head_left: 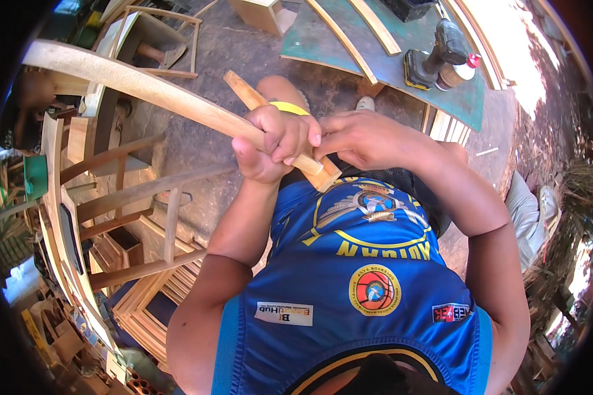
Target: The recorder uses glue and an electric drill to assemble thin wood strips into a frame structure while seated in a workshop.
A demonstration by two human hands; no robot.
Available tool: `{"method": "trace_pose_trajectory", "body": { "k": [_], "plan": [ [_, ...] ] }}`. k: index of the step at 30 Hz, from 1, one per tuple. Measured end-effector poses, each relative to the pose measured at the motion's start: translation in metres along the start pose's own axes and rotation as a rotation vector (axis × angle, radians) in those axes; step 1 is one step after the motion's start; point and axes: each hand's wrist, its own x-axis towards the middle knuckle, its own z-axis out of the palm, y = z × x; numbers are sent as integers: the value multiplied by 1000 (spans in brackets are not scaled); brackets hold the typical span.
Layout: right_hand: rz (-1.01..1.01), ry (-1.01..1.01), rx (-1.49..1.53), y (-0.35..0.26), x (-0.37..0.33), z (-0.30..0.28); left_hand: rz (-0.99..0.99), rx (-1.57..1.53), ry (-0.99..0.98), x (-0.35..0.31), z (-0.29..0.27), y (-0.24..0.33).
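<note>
My left hand (273,141) is wrapped round a long wooden strip (145,89), close to its lower end. The strip runs up and away to the far left. A shorter piece of wood (242,89) crosses under it at an angle, and the two ends come together just in front of my shirt. My right hand (369,139) is closed beside the joined ends, its bent fingertips close to my left fingers. What those fingertips hold, if anything, is hidden. Behind my left hand shows a yellow band (288,107).
A green board (402,72) at the far right bears wooden strips (342,39), a cordless drill (441,49) and a bottle (456,76) with a red cap. Wooden frames (158,191) stand at the left. Another person's foot (173,56) shows at the far left.
</note>
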Motion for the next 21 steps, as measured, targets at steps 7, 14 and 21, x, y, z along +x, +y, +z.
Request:
{"method": "trace_pose_trajectory", "body": {
  "k": [7, 14, 21],
  "plan": [
    [-85, -126, 111, 4, 16, 5, 53, -57, -34, -7, -3, 8],
    [-123, -212, 136, 2, 17, 1, 67, -53, 0, -7, 1, 7],
    [-146, -243, 337, -7, 8, -3, 25, -77, -9, -1, 0, 7]
  ]
}}
